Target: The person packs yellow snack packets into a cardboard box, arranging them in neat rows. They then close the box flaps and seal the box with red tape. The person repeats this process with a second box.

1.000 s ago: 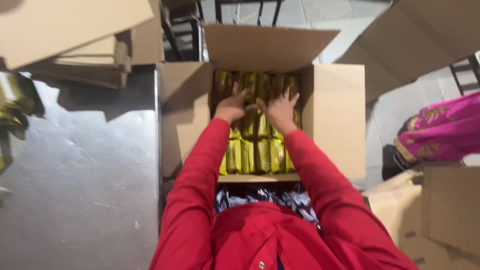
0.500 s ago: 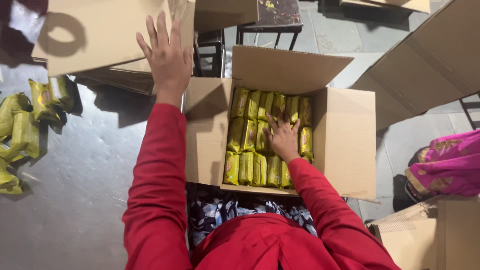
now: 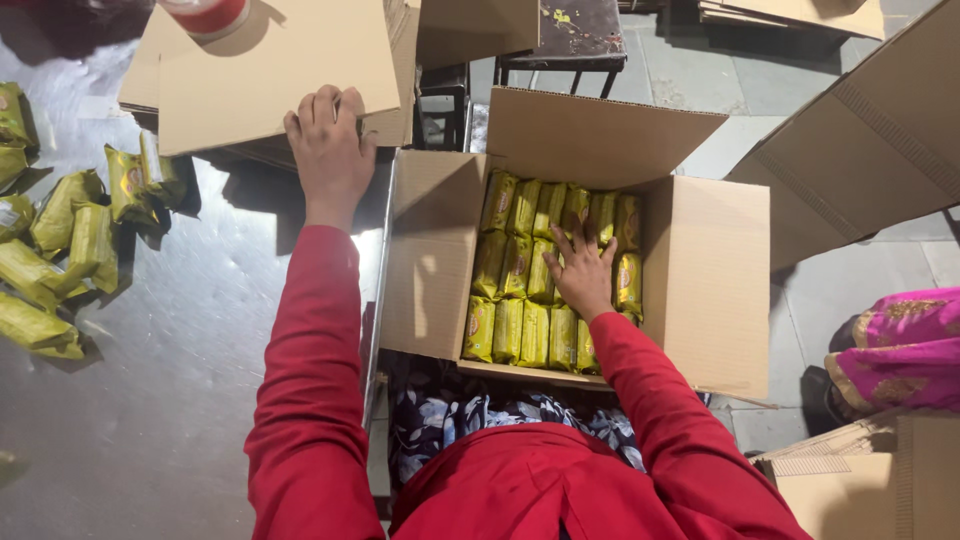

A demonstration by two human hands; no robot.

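Left hand (image 3: 328,150), off the packets a second ago, is now gripping flat cardboard (image 3: 270,75) at 11 o'clock. Right hand (image 3: 583,272) is still pressing packets (image 3: 520,300) in the box (image 3: 720,290), fingers spread, holding nothing.

- We are finding open steel table (image 3: 170,400) between our left sleeve and the loose yellow packets (image 3: 60,250);
- Stacked flat cartons (image 3: 270,80) are blocking the far edge, under our left hand (image 3: 330,150);
- Raised flaps are walling the open box (image 3: 720,290); packed rows (image 3: 520,290) are filling it beneath our right hand (image 3: 583,275).
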